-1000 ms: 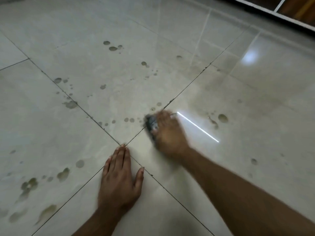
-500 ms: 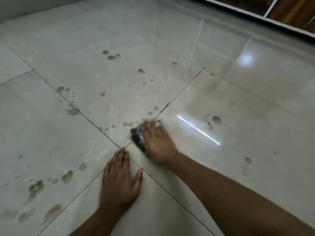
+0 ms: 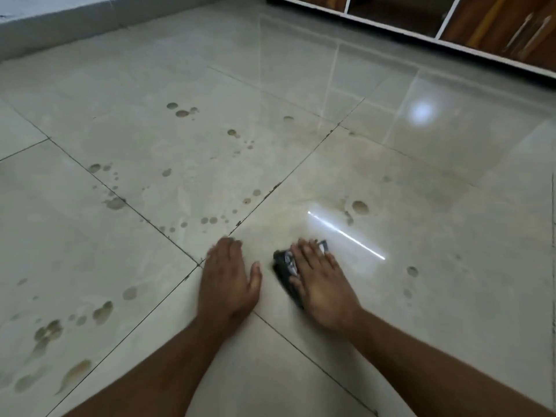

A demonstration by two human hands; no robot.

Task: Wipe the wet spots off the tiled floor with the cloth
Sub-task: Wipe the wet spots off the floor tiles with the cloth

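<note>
A small dark cloth [image 3: 283, 266] with light markings lies on the pale tiled floor [image 3: 391, 296], pressed flat under my right hand [image 3: 323, 281]. My left hand [image 3: 228, 278] rests flat on the floor beside it, fingers together, at the crossing of the grout lines. Several wet spots [image 3: 207, 220] dot the tile ahead of my left hand. A larger spot [image 3: 360, 207] sits ahead of my right hand, past a bright streak of reflected light. More smeared wet marks [image 3: 48, 332] lie at the lower left.
A wooden cabinet front with a white frame [image 3: 451, 28] runs along the far right. A low pale wall skirting [image 3: 60, 28] borders the far left. Further wet drops [image 3: 182, 112] sit farther out on the middle tile.
My right hand has dragged the cloth back toward me and to the right, off the grout crossing. The view has tilted up, showing more of the cabinet.
</note>
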